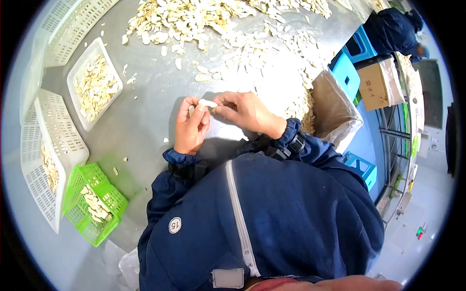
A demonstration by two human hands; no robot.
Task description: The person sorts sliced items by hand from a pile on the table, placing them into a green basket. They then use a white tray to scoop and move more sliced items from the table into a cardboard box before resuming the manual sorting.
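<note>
L hand point(191, 127) & R hand point(248, 114) meet over the steel bench point(145, 97), fingers of both closed in a pinch on one pale slice point(208, 103), held betw. the fingertips just above the bench, close to the person's chest. Big pile of slices point(194, 19) lies farther back. White tray point(93, 87) w/ slices, white basket point(53, 155) & green basket point(94, 203) sit to the left, open sack point(335, 111) at the right edge.
</note>
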